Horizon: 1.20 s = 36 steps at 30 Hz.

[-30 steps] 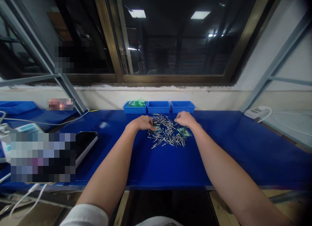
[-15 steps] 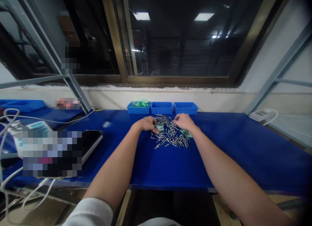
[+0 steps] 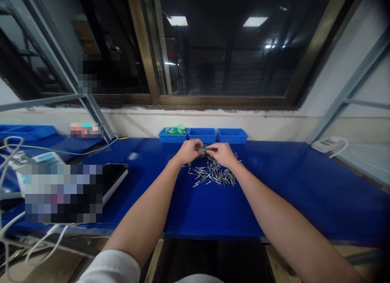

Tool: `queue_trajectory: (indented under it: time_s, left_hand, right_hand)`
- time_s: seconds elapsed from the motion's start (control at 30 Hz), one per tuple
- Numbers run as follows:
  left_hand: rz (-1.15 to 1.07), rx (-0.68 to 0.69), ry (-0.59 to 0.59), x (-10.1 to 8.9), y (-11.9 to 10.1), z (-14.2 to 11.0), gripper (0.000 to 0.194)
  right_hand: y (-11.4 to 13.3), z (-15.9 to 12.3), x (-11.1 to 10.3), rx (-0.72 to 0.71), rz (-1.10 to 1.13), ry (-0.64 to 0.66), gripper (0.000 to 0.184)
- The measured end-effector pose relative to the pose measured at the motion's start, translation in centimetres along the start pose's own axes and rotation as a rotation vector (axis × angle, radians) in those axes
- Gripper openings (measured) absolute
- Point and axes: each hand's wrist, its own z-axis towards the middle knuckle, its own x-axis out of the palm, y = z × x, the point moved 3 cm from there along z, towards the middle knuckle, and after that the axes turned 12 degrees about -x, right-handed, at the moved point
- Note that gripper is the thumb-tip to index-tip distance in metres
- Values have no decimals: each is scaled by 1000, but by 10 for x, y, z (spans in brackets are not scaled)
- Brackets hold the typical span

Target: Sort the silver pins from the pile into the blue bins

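My left hand [image 3: 190,151] is closed in a pinch on one end of a small greenish clear plastic bag [image 3: 202,149]. At the bag's other end, my right hand [image 3: 224,154] also pinches it, so the bag is stretched between my fingertips. What the bag holds is too small to tell. Below both hands, a loose pile of silver blind rivets [image 3: 213,172] lies on the blue table [image 3: 195,210]; my hands hide its far part.
Three blue bins line the wall: the left bin [image 3: 162,138] holds green plastic bags [image 3: 175,130], beside a middle bin [image 3: 202,136] and a right bin [image 3: 232,136]. A dark-screened device [image 3: 113,176] and white cables [image 3: 61,242] occupy the left. A power strip [image 3: 327,144] lies far right.
My left hand has lifted the bag from the pile. My right hand has moved left from the rivets and now grips the bag too. A second bag at the pile's right no longer shows.
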Motion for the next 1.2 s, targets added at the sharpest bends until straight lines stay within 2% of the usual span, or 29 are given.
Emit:
queue_trajectory:
  time_s: [0.13,0.23,0.33,0.47,0.57,0.67,0.73,0.83,1.0,1.2]
  left_hand:
    - [-39,99,-199,-1,-3,-2,40]
    - [-46,112,-215,0,-4,-3,48]
    - [-52,145,-189,3,-6,-4,43]
    - [-118,122,-145,7,-9,-4,28]
    - [-227,56,-119,11,-10,-4,39]
    - [-374,29,-109,14,-10,-5,51]
    - [-456,20,-115,15,-9,-4,50]
    - [-499,-11,-116,17,-6,-3,37]
    - [-391,-169,-88,15,7,2,13]
    - [-436,-394,38,7,16,2,22]
  right_hand:
    - [-2,1,-9,-49,-93,-228,27]
    - [-2,0,-11,-77,-97,-288,31]
    - [-2,-1,-11,-101,-82,-306,30]
    - [-7,-1,-7,-37,-30,-245,22]
    - [-13,-1,0,38,49,-181,31]
    - [-18,0,5,68,119,-185,41]
    - [-21,0,8,77,170,-192,44]
    - [-23,1,8,105,192,-188,51]
    - [-24,-1,3,183,99,-161,59]
    - [-26,-5,0,214,33,-76,58]
